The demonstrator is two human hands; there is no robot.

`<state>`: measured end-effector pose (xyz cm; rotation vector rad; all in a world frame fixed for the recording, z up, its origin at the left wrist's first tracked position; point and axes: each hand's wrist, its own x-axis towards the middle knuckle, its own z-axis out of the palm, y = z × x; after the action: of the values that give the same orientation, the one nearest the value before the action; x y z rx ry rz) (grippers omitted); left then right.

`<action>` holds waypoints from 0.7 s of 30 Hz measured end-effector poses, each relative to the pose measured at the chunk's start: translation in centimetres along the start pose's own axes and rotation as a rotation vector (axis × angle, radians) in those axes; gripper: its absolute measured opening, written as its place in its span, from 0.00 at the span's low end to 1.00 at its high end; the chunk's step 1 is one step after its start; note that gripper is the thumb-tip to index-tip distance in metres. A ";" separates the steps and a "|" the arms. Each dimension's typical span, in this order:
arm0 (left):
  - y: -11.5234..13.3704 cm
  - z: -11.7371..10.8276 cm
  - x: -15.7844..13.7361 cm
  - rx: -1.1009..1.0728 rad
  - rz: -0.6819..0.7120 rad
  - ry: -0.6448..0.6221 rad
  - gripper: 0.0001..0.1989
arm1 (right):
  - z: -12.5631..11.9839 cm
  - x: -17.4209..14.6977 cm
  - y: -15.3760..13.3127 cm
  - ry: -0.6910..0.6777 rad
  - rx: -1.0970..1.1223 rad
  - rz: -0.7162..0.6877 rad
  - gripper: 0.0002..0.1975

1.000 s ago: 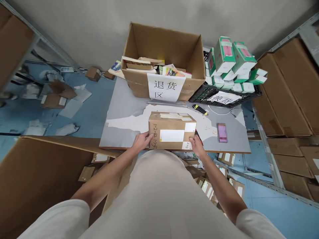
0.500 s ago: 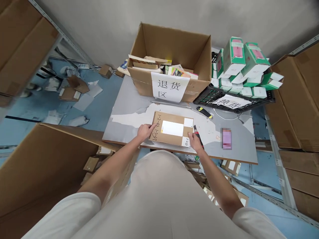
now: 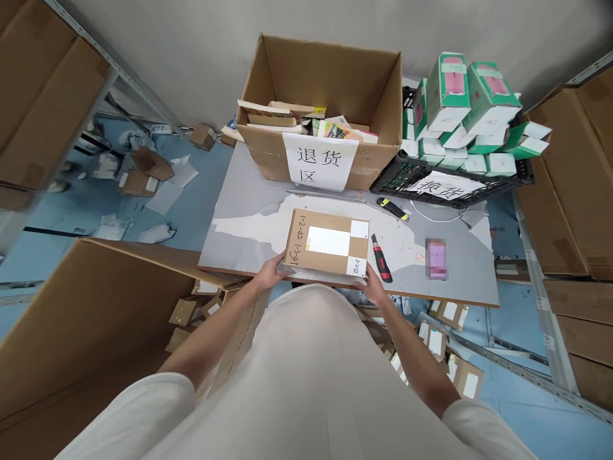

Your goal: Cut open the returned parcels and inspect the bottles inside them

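Here, the brown carton [image 3: 325, 260] bears white labels [image 3: 328, 241] and handwriting [image 3: 301, 227].

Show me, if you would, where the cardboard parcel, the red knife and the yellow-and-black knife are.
Cardboard parcel [image 3: 327, 243]: head view, on the white label on its upper face.
Red knife [image 3: 382, 260]: head view, on its handle.
Yellow-and-black knife [image 3: 393, 209]: head view, on the middle of its body.

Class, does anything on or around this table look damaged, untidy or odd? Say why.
Yes. The tabletop looks damaged: its grey surface breaks raggedly into a pale patch around the carton. On the floor at picture left, loose papers lie strewn by a brown box, looking untidy. The purple rectangle is pixelated, hiding its detail.
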<state>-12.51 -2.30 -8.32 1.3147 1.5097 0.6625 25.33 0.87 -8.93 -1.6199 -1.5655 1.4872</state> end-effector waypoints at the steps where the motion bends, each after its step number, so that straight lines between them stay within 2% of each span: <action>1: 0.1 0.4 -0.2 -0.015 -0.001 0.003 0.29 | 0.6 0.0 -0.2 -0.002 0.009 -0.001 0.38; 4: 0.8 1.2 -0.1 -0.046 -0.012 0.030 0.26 | 2.0 0.2 -1.1 0.062 0.054 0.015 0.31; 6: 1.4 0.8 0.1 -0.003 0.009 0.038 0.25 | 2.2 0.1 -1.9 0.085 0.047 0.002 0.28; 10: 4.3 -1.1 0.1 0.251 0.073 0.080 0.23 | 0.2 -0.3 -4.8 0.103 -0.164 -0.064 0.21; 13: 7.6 -2.1 0.4 0.414 0.066 0.171 0.23 | -1.7 0.2 -8.1 0.173 -0.421 -0.056 0.24; 16: 10.2 -2.1 1.7 0.470 -0.040 0.266 0.26 | -2.6 1.6 -10.9 0.186 -0.624 0.045 0.29; 21: 11.0 -1.7 4.2 0.456 -0.147 0.264 0.27 | -2.7 4.2 -12.2 0.101 -0.696 0.135 0.33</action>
<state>-9.23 4.92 0.57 1.4722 2.0382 0.4200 21.59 8.83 0.91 -2.1607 -2.0869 0.9317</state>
